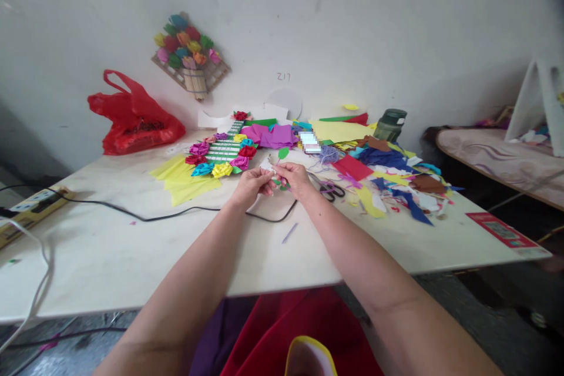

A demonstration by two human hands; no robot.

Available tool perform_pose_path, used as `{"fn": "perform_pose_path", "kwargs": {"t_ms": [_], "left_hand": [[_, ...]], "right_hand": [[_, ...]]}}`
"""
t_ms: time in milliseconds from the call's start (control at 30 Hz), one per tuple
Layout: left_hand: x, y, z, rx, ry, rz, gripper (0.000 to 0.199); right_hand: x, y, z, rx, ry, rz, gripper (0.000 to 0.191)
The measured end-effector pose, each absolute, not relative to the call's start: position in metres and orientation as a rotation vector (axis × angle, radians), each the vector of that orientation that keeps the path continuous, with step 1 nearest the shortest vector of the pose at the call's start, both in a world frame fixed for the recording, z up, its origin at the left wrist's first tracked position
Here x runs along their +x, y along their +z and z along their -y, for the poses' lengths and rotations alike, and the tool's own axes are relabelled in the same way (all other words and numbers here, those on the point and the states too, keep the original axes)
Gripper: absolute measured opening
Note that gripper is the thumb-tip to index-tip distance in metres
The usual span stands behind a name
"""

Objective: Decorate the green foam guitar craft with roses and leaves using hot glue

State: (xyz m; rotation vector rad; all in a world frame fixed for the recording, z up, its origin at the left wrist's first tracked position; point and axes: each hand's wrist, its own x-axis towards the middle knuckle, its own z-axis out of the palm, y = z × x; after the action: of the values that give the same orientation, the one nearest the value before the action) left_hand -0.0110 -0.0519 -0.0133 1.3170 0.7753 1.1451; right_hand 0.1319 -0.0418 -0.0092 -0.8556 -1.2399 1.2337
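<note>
My left hand and my right hand meet above the table, fingertips pinched close together. A green paper leaf on a thin stem rises from between them, its lower end hidden by my right fingers. A small white piece shows just above my left fingertips; whether it is held or lies behind them I cannot tell. More green bits show under the hands. Behind my left hand lies a green and white guitar-shaped craft edged with colourful paper flowers. Black-handled scissors lie right of my right hand.
Coloured paper scraps spread over the right of the table, with a dark green bottle behind. A red plastic bag stands back left. A black cable crosses the tabletop from a power strip. Yellow sheets lie left.
</note>
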Motion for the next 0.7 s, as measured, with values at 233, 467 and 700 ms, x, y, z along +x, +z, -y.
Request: {"fn": "perform_pose_path", "kwargs": {"t_ms": [233, 467, 700], "left_hand": [[-0.0103, -0.0120, 0.0535, 1.300, 1.122, -0.741, 0.029], [-0.0106, -0.0105, 0.0541, 1.309, 1.079, -0.731, 0.031], [-0.0082, -0.0118, 0.0542, 1.365, 1.169, -0.877, 0.036]], "right_hand": [[0.1321, -0.0092, 0.0421, -0.843, 1.224, 1.252, 0.029], [0.1322, -0.0101, 0.0408, -0.853, 1.207, 1.251, 0.027], [0.1319, -0.0103, 0.0391, -0.869, 1.190, 1.230, 0.026]]}}
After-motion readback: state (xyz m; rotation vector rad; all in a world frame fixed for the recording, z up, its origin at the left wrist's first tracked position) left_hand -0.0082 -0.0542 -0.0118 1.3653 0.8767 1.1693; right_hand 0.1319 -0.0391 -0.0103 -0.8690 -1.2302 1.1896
